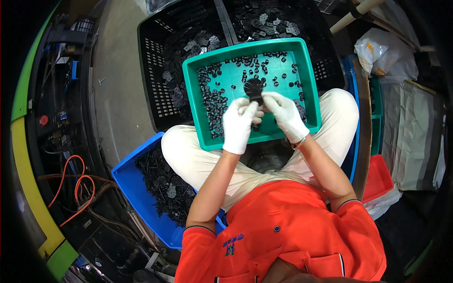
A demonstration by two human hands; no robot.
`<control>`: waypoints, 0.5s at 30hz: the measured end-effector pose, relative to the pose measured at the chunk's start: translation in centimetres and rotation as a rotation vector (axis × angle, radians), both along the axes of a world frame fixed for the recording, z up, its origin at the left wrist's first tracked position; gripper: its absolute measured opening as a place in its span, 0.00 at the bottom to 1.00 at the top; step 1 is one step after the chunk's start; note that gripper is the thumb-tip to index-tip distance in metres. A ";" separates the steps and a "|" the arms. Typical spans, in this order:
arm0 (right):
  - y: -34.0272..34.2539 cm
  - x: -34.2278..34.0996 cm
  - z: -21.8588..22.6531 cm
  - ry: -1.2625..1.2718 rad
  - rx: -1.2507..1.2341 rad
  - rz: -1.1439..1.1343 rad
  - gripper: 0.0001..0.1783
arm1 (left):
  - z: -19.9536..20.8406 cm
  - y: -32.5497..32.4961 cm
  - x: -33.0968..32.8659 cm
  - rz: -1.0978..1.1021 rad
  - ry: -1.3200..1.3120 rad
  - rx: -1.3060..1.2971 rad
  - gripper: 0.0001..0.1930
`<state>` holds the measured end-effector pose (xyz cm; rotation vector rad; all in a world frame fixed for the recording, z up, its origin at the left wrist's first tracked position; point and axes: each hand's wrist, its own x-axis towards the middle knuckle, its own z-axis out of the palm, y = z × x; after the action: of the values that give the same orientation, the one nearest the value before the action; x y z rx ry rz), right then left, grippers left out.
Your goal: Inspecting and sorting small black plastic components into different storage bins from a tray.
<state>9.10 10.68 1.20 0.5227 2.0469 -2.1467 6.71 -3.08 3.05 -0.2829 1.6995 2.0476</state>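
Both of my hands wear white gloves and meet over a green tray that rests across my lap. A flat black part with a rounded, disc-like outline sits at my fingertips. My left hand is closed, its thumb and fingers pinched at the lower end of that part. My right hand is closed too, fingertips pressed together at the part's right side. The fingers hide its lower end. Many small black cylindrical pieces lie in the tray, densest along its left side and top.
Behind the tray stand black perforated crates with flat dark parts. A blue bin of black pieces is at my left. To the right are a red tray, a clear plastic bag and a cardboard edge. Machinery with an orange hose stands far left.
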 end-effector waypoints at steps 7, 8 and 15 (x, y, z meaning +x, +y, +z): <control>1.1 -0.6 -2.5 0.201 0.834 0.289 0.10 | -1.0 -6.8 -9.0 0.288 0.068 0.163 0.15; 0.7 -0.8 -2.3 0.216 0.922 0.346 0.10 | -0.8 -7.1 -9.7 0.293 0.076 0.094 0.17; -1.4 -0.6 -0.8 0.025 0.973 0.732 0.17 | -3.1 -5.6 -3.1 -0.716 0.621 -0.850 0.21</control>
<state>8.53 9.31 0.36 -0.1937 2.6174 -0.7041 3.58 -8.71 -0.05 0.6885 2.4791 0.8492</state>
